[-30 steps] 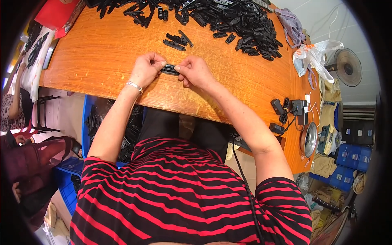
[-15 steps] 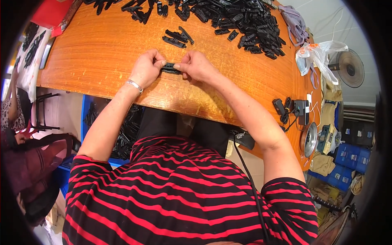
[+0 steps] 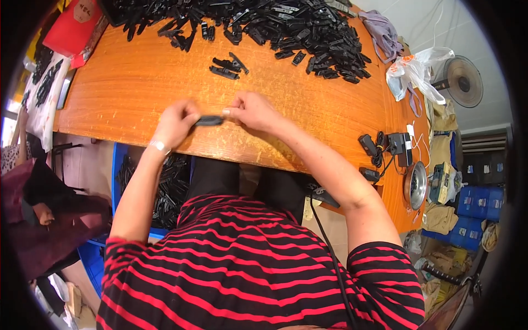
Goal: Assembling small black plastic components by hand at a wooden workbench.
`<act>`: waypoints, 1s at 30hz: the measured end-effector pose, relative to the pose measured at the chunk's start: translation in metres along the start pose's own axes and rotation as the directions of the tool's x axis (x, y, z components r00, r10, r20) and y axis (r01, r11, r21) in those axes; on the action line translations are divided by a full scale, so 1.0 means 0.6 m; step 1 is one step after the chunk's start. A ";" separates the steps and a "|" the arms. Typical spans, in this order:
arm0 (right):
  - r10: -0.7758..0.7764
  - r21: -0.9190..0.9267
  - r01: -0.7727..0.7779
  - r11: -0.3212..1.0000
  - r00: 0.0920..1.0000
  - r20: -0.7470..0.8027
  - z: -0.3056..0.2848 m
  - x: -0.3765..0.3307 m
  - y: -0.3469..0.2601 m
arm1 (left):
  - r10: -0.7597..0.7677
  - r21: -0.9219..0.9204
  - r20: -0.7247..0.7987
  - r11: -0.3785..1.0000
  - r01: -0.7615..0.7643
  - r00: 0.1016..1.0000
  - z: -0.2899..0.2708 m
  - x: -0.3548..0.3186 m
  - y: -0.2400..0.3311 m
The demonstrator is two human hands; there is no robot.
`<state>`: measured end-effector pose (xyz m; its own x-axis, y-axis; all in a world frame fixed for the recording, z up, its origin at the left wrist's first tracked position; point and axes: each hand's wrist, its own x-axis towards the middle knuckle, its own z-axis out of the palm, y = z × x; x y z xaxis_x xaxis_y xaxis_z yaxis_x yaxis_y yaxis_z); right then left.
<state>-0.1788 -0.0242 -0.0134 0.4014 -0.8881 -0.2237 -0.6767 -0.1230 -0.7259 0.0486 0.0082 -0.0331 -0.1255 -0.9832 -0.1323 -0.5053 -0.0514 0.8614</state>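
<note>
My left hand (image 3: 179, 124) grips one end of a narrow black plastic piece (image 3: 210, 120) between thumb and fingers, above the near part of the table. The piece lies roughly level and is a little blurred. Just past its right end, my right hand (image 3: 253, 111) has thumb and fingers pinched together; whether anything small is between them is hidden. Beyond my hands lies a small group of similar black plastic pieces (image 3: 225, 71). A large heap of black plastic pieces (image 3: 308, 36) covers the far side of the table.
Below the table edge at left, a blue crate (image 3: 118, 165) holds many black pieces. A red box (image 3: 71, 30) stands far left. Power adapters with cables (image 3: 379, 148), a metal dish (image 3: 416, 184), a plastic bag (image 3: 415, 71) and a fan (image 3: 462, 82) are at right. Another person (image 3: 60, 220) is at left.
Both hands have come nearer to me, the left also moving leftward with the black piece. The right hand's fingertips have come off the piece's right end.
</note>
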 end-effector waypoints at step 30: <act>-0.344 -0.556 0.227 0.799 0.932 -0.115 -0.029 0.011 0.009 | 0.449 0.456 -0.193 0.828 -0.325 0.873 0.019 0.106 0.037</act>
<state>-0.1909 -0.0383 -0.0074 0.5358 -0.8363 0.1163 -0.7935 -0.5458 -0.2692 0.0196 -0.0536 -0.0280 -0.1718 -0.9148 0.3655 -0.7670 0.3570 0.5332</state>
